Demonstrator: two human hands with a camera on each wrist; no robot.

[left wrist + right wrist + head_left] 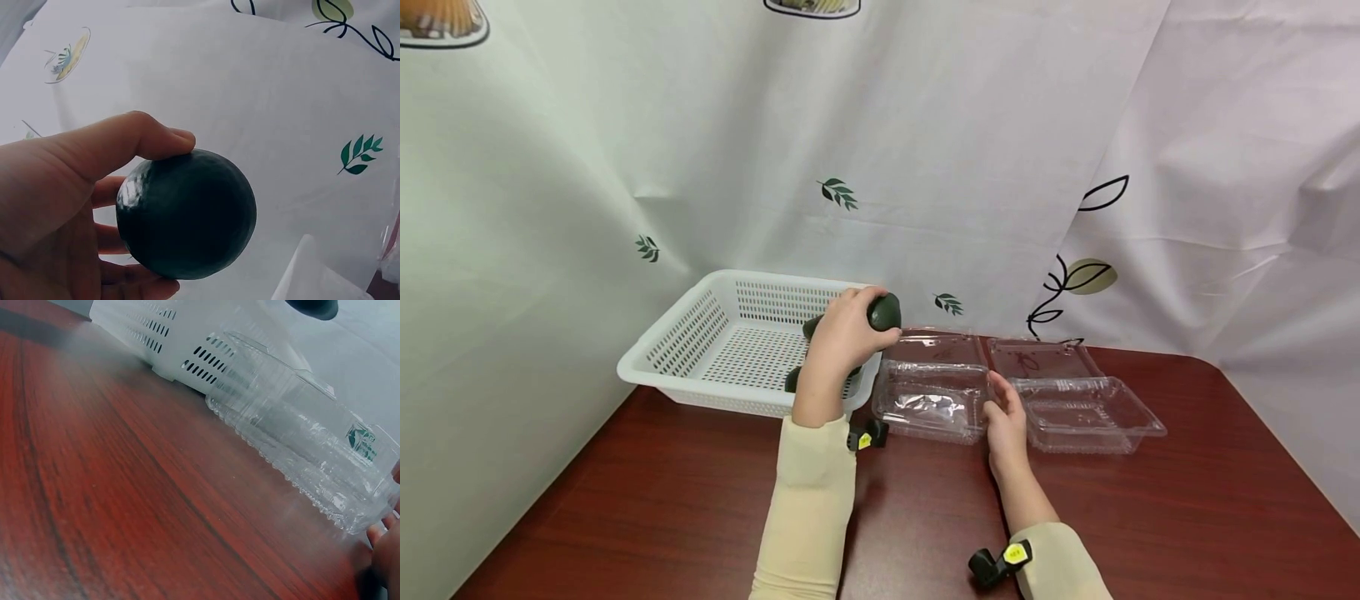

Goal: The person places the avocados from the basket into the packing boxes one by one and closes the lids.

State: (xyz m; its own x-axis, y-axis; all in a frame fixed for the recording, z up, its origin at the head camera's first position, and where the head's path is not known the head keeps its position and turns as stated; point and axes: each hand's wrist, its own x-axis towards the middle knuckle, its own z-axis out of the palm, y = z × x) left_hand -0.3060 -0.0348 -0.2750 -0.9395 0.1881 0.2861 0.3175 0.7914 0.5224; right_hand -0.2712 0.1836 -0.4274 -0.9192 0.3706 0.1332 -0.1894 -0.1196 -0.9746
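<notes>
My left hand (842, 333) holds a dark green avocado (884, 312) above the right end of a white plastic basket (685, 385). In the left wrist view the thumb lies over the top of the avocado (187, 215) and the fingers curl behind and under it. More dark green avocados (792, 380) lie in the basket, partly hidden by the left hand and forearm. My right hand (1006, 425) grips the right side of an open clear plastic container (932, 417) beside the basket. That container (300, 444) shows nothing inside, and the right fingertips (375, 534) appear at its end.
A second open clear container (1086, 417) stands to the right of my right hand, its lid (1045, 358) folded back. The first container's lid (936, 346) also lies back, near the white patterned cloth (985, 167) behind. Everything stands on a dark red wooden table (925, 517).
</notes>
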